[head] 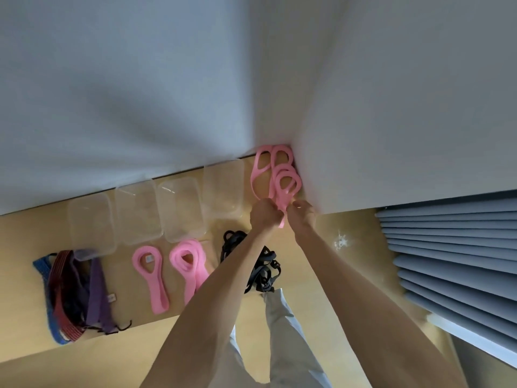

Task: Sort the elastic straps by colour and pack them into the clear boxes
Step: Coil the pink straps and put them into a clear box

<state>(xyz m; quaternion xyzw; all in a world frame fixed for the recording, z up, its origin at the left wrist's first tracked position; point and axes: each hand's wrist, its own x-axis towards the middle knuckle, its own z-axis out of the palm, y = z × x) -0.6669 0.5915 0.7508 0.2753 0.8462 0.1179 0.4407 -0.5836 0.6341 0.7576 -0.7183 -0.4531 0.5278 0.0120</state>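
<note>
Both hands meet at the far right of the wooden table (pixel 313 247), by the wall corner. My left hand (pixel 263 214) and my right hand (pixel 303 212) both pinch the lower end of a pink strap (pixel 285 189), whose loops lie among more pink straps (pixel 261 175) in the corner. Two other pink straps (pixel 152 278) (pixel 188 264) lie in front of a row of several clear boxes (pixel 180 208). A black strap pile (pixel 263 270) sits partly under my left forearm. Blue, red and purple straps (pixel 75 292) are heaped at the left.
White walls close the table's far side and right corner. A window blind (pixel 453 264) hangs at the right. The table's front edge runs below the strap piles, with light trouser legs (pixel 282 331) beneath.
</note>
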